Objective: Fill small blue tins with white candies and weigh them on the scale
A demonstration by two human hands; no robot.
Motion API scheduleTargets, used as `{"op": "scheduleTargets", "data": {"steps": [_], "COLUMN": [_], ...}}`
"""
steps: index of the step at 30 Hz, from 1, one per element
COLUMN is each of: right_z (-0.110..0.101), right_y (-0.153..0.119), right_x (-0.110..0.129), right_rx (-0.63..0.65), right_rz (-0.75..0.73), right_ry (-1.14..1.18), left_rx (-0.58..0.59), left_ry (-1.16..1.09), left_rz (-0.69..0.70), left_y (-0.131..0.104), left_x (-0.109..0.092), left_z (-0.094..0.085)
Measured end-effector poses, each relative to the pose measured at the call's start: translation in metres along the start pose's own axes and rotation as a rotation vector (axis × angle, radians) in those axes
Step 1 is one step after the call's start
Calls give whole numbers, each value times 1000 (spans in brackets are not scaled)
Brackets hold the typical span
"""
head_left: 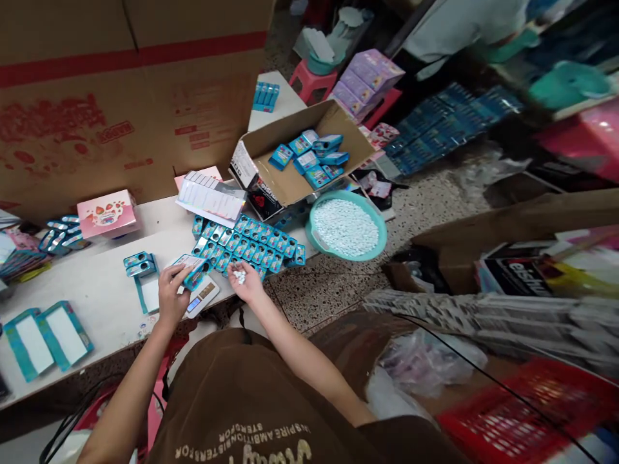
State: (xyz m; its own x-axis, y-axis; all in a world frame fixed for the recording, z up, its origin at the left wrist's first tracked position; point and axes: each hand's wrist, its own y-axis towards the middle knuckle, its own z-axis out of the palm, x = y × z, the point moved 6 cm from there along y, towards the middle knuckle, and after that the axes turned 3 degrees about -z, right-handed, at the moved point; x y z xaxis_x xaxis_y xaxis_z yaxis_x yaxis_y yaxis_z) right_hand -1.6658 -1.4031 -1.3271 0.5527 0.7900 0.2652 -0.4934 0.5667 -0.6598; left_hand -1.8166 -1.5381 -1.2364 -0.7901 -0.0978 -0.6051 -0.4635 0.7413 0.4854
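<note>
My left hand [173, 298] grips a small blue candy box [194, 278] with a pale top, held above a small digital scale [206, 298] near the table's front edge. A cupped palm, my right hand [251, 287], faces up just to the right and holds several small white tablets [239, 277]. Behind both hands, rows of small blue boxes [236, 246] with dark round openings stand packed together. A shallow blue tray [146, 291] lies left of my left hand, with a few blue boxes [139, 263] at its far end.
A turquoise basin [382, 241] full of white tablets stands at the table's right end. Behind it, an open cardboard carton [351, 129] holds loose blue boxes. A pink strawberry box [107, 214] and two blue trays [65, 335] lie leftward. A large carton [159, 116] walls the back.
</note>
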Motion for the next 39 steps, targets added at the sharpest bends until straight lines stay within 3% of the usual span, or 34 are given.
{"op": "scheduleTargets", "data": {"steps": [4,7,11,16,24,29,35,39], "right_z": [32,47,50,57,69,62,51,44], "right_y": [13,17,23,33,39,36,36,40], "right_x": [-6,-6,0,15,50,59,52,37], "right_rx": [-3,31,4,31,43,6,-6,37], "right_rz": [72,104,134,145,84,129,134,132], "right_ry": [-2,-12,49,93,131,114,90,56], "left_rx": [120,156,137,155,122,-22,-282,-371], "left_ry": [177,256,322,328,160,-58,-491,-556], "left_rz": [203,240,272,240,45,-281,-838,-908], "left_y": [22,33,46,61,75,69,29,1], "left_x": [-43,-57,-73,-78,-71,-49,15,41], "left_z": [16,28,32,43,66,61,44,27]}}
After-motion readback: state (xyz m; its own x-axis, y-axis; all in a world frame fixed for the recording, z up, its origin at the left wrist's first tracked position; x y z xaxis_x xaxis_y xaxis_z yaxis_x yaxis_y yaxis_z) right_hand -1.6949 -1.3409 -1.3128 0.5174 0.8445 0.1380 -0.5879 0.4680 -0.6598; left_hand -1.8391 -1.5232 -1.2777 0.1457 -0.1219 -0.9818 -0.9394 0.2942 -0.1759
